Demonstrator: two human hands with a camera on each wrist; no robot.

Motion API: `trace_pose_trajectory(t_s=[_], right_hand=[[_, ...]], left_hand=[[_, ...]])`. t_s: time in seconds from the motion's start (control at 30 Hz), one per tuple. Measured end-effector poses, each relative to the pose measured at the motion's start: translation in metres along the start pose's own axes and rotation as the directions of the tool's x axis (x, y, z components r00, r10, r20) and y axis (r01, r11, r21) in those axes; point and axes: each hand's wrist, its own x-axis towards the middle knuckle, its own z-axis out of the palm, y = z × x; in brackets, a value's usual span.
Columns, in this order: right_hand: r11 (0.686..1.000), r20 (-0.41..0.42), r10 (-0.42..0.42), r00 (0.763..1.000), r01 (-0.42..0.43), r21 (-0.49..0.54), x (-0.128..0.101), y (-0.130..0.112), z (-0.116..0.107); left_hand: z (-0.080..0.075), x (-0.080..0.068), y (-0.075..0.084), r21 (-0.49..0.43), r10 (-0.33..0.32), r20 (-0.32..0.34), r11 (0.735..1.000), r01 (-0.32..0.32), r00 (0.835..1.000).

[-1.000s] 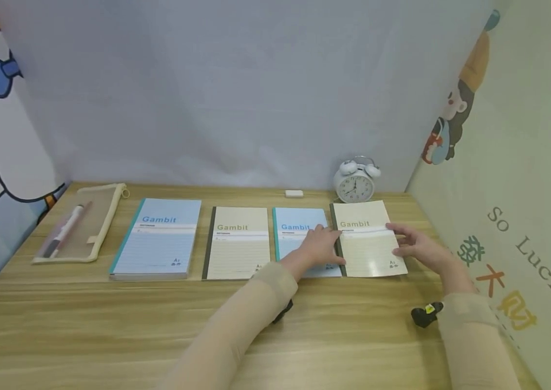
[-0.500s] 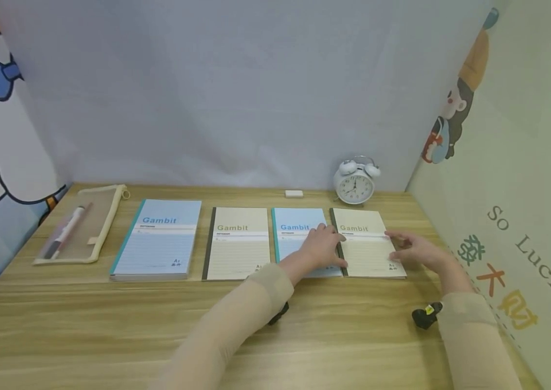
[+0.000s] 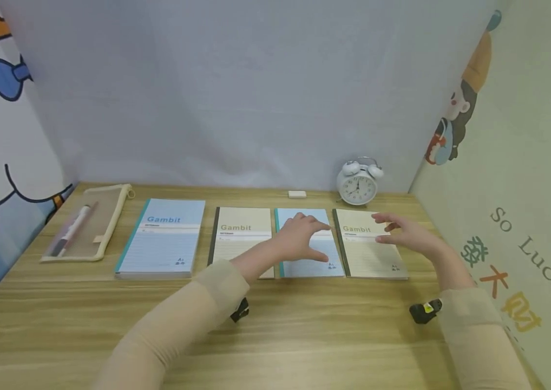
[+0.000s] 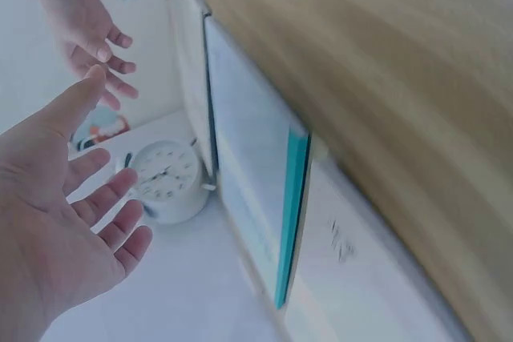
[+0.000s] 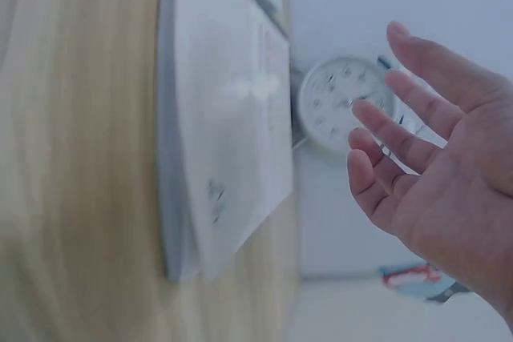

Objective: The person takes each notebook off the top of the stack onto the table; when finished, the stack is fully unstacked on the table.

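Left hand (image 3: 303,236) is hovering wide open above the blue notebook (image 3: 310,260); right hand (image 3: 404,234) is hovering wide open above the beige notebook (image 3: 370,254), holding nothing

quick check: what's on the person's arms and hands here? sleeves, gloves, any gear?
Both arms wear snug beige long sleeves ending at the wrists. The left hand and right hand are bare: no gloves, and no rings or markings that I can make out. A small black camera unit sits under each wrist; the right one carries a yellow mark, the left one looks plain.
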Motion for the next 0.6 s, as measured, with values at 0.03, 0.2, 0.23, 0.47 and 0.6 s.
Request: trace_pose_trajectory(t_s=[0.03,0.2,0.23,0.47,0.6], right_hand=[[1.0,-0.001,-0.006,1.0,0.006,-0.007,0.002,-0.006,0.0],[0.997,-0.041,-0.064,0.997,0.063,-0.036,0.008,-0.041,0.003],[0.997,-0.056,-0.073,0.996,0.071,-0.039,0.01,-0.049,0.005],[0.995,-0.168,-0.096,0.981,0.094,-0.021,0.017,-0.107,0.018],[0.993,-0.198,-0.114,0.974,0.113,-0.017,0.022,-0.135,0.028]], left_hand=[[-0.006,-0.004,-0.002,0.005,0.006,0.004,1.0,-0.006,1.0],[-0.031,-0.023,-0.011,0.042,0.055,-0.009,0.998,-0.054,0.998],[-0.036,-0.027,-0.013,0.047,0.065,-0.013,0.997,-0.065,0.998],[-0.07,-0.06,-0.026,0.058,0.059,-0.033,0.997,-0.057,0.998],[-0.089,-0.08,-0.039,0.054,0.055,-0.088,0.997,-0.05,0.995]])
